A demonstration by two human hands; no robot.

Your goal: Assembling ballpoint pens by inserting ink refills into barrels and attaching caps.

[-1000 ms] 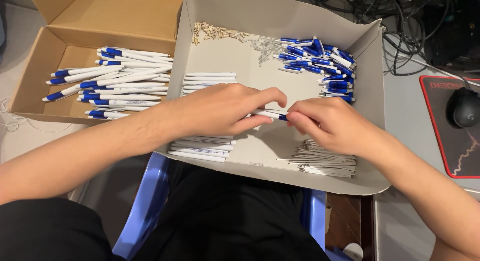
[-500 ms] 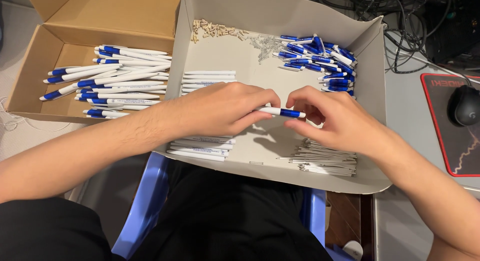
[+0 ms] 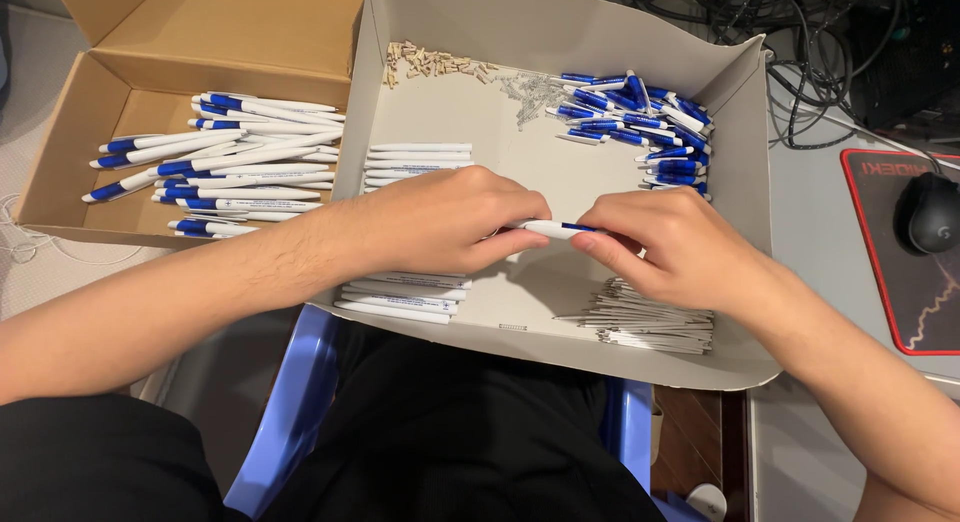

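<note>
We hold one white pen (image 3: 548, 228) with a blue tip between both hands at the centre of the frame, above the floor of the grey tray. Our left hand (image 3: 440, 222) has its fingers closed around the white barrel end; our right hand (image 3: 670, 244) pinches the blue end with its fingers narrowed onto it. We judge this pen to be in the middle of being put together.

Judging by the piles, the work looks partly done. The brown cardboard box (image 3: 70, 172) at the upper left holds a good heap of finished pens (image 3: 230, 152), white with blue ends. In the grey tray (image 3: 740, 112), much remains: a row of plain white barrels (image 3: 415, 157) left of centre, with more by its lower edge, blue parts (image 3: 640, 122) heaped at the upper right, thin refills (image 3: 650, 322) at the lower right, small tan bits (image 3: 430, 62) along the top, and what seem to be springs (image 3: 525, 85) beside them.

At the right edge, a mouse (image 3: 930, 214) sits on a pad on the worktop.
</note>
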